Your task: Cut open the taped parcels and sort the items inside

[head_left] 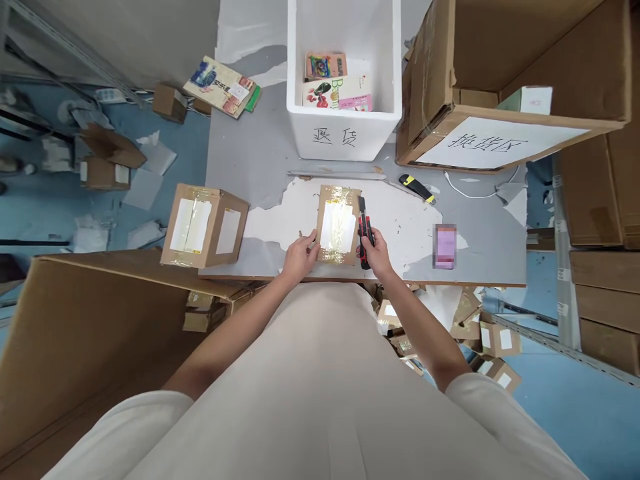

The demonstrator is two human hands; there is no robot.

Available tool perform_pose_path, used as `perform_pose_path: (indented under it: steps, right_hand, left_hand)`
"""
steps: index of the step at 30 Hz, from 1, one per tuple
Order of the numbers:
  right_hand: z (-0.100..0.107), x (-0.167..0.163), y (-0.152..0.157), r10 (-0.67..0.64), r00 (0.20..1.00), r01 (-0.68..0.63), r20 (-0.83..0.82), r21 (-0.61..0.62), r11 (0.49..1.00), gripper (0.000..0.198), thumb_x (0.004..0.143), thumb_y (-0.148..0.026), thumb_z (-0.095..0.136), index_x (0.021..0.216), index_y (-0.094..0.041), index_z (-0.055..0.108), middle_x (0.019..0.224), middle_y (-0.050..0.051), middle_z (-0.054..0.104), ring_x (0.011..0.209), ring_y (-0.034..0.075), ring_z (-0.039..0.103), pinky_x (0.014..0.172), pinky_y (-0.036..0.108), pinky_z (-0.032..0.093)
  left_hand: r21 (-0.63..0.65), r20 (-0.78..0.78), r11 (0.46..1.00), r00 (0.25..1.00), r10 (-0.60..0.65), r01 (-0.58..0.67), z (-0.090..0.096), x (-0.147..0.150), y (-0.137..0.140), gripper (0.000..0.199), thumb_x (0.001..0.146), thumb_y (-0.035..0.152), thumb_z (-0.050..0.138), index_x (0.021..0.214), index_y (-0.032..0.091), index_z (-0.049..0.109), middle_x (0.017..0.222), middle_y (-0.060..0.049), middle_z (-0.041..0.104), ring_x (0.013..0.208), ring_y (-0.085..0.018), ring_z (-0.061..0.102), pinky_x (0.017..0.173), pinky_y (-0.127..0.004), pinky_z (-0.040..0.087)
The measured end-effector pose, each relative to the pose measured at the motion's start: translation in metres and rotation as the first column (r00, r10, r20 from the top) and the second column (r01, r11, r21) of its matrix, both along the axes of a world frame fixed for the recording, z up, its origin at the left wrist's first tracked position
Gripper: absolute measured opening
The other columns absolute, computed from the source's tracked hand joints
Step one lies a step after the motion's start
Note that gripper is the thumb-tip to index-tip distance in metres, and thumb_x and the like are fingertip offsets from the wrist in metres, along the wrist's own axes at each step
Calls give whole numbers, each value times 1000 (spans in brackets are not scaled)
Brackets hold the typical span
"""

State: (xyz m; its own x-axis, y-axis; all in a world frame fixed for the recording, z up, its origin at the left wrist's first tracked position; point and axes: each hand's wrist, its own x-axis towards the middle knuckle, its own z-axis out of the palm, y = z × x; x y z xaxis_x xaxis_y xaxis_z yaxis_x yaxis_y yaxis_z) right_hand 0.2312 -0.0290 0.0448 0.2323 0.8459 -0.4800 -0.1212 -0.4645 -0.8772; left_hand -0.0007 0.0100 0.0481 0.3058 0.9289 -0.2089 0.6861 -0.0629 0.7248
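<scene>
"Carton (338,227), small, brown, taped over a white label. Where does it sit?"

"On the grey table (270,120), over a pale torn patch, between the two hands. Long axis runs away from the wearer's body; tape down the middle follows that line."

"And the fingers?"

"Left hand (301,257): bent, tips against the carton's left edge near its close corner (pinched or merely resting, I cannot tell). Carton lies just right of them."

"Right hand?"

"Right hand (376,255) is wrapped round a red-and-black knife (365,233). Knife stands just beside the carton's right edge, nearly parallel to the long axis, far end pointing away from the body. Blade out or in: too small to tell."

"Which hand is nearer?"

"Left, by contact. Right is close too, with the knife by the edge; carton lies left of those fingers."

"Further out?"

"Beyond the carton's far end, a white foam bin (345,137) with booklets (337,92) inside. Beyond and right, a yellow-and-black cutter (417,189), then a large open box (430,143) bearing a handwritten sign. Well right, a pink item (445,247) (blurred out). Well left, a second carton (205,227), also labelled; beyond it, a book (220,87)."
</scene>
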Motion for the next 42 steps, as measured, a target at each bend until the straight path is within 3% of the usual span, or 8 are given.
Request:
perform_pose_path:
  steps: [5,12,17,21,27,30,34,42]
  right_hand:
    - [5,0,-29,-42,996,41,-75,-18,999,48,76,-54,65,110,-21,56,120,9,63,62,9,56,58,29,51]
    - [6,-16,-82,-123,965,65,-232,-242,968,57,77,-62,61,123,-30,49,117,8,65,81,19,69,61,32,54]
    - [5,-30,-86,-133,929,43,-344,-259,965,65,83,-63,54,138,-35,33,115,9,67,92,24,70,64,36,56]
    - [-1,-13,-60,-174,958,141,-228,-150,978,63,78,-66,57,128,-31,39,123,8,64,102,24,68,73,36,56]
    - [-1,31,8,-158,986,160,-53,22,987,52,76,-62,61,110,-27,46,125,9,63,104,20,66,89,37,53]
    - [5,42,24,-34,999,35,-19,47,998,48,77,-59,63,107,-25,49,120,8,64,98,18,67,86,34,54]
    - [15,56,8,90,978,-79,191,-65,995,47,81,-57,57,111,-22,53,102,7,66,72,13,65,68,29,54]
    - [36,72,-31,355,923,-306,150,-276,911,71,85,-44,53,151,-33,27,86,0,62,50,9,55,46,25,50]
  left_hand:
    - [29,-90,999,996,-30,32,8,7,20,67,82,36,53,144,15,39,126,-13,57,100,-23,62,87,-39,54]
    - [239,-246,911,928,-279,337,18,59,115,70,87,50,48,145,14,35,152,-16,33,140,-32,30,111,-47,31]
    - [32,-343,917,866,-364,398,19,71,149,64,79,51,55,132,15,51,128,-15,58,118,-34,54,98,-46,43]
    - [20,-445,995,892,-82,101,23,41,127,60,77,57,55,120,14,57,113,-17,65,106,-38,60,87,-48,47]
    - [-21,-465,986,875,134,-163,20,-4,50,81,72,74,51,125,12,49,102,-20,68,102,-40,63,81,-49,48]
    - [187,-380,982,919,102,-32,14,1,32,78,83,59,46,141,8,34,140,-25,47,134,-36,41,102,-48,37]
    - [233,-399,921,894,-203,313,10,17,36,67,88,46,41,146,12,32,156,-18,28,147,-32,17,115,-48,15]
    - [152,-443,941,872,-208,302,11,23,34,112,64,73,62,150,11,25,152,-22,32,143,-41,22,116,-51,8]
